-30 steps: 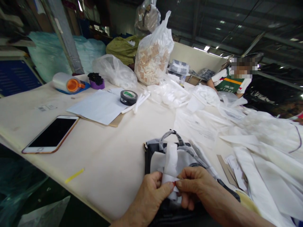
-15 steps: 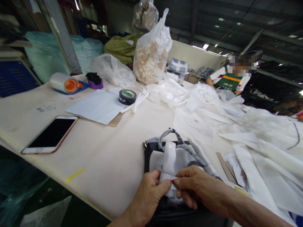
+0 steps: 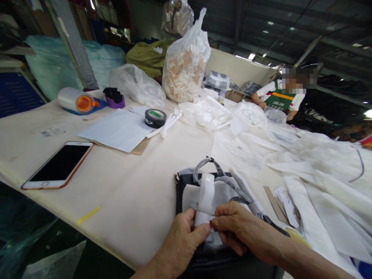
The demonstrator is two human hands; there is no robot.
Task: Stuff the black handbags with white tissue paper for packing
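Observation:
A black bag lies at the table's near edge, with grey material over its front. Its looped handle has a clear plastic wrapping. A white strip runs down the middle of the bag, and a white band crosses its lower end. My left hand pinches the left part of this band between thumb and fingers. From the right, my right hand pinches at the band's other end, its fingertips almost meeting my left thumb. Something small and red shows between the fingertips; I cannot make out what it is.
A phone and paper sheets lie left, with black tape on the sheets. Farther back stands a filled plastic bag. White sheets cover the right side. Another person works across the table.
My hands stay at the white band; the right fingers have shifted slightly. The view has moved a little. Across the table, the other person's arm and hand have changed position.

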